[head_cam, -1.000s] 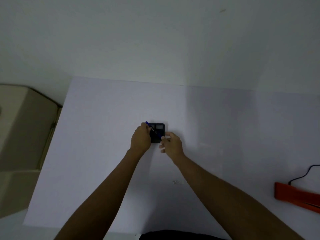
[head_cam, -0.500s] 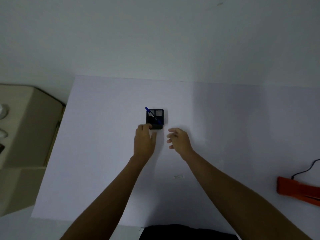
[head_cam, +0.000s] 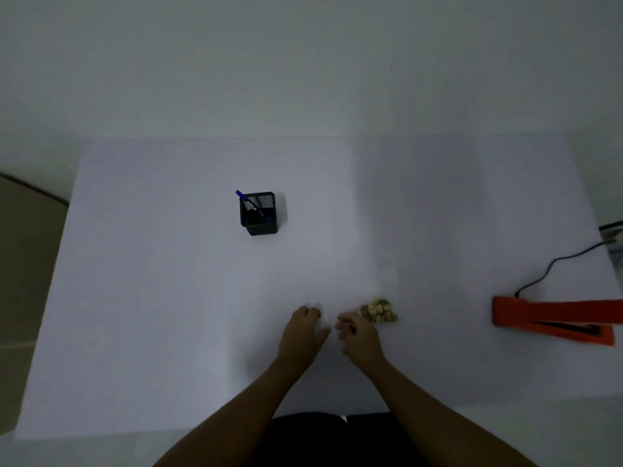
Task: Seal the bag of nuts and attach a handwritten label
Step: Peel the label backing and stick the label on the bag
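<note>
A small clear bag of nuts (head_cam: 379, 311) lies on the white table (head_cam: 168, 315) near the front middle, its empty top reaching away from me. My right hand (head_cam: 359, 337) rests just left of the bag with its fingers loosely curled and apart, touching or almost touching the bag's edge. My left hand (head_cam: 303, 332) lies palm down beside it, over a small white label (head_cam: 324, 319) that peeks out at its fingertips; I cannot tell whether it grips the piece. A blue pen (head_cam: 243, 198) stands in a black mesh pen holder (head_cam: 259, 215) farther back.
An orange heat sealer (head_cam: 553, 319) lies at the right edge, its black cord (head_cam: 553, 264) running off to the right. A beige cabinet (head_cam: 27, 264) stands left of the table. A white wall rises behind the table's far edge.
Both hands left the pen holder, with the pen still in it, and drew back toward me to the table's front. The view tilted down, so the bag of nuts now shows.
</note>
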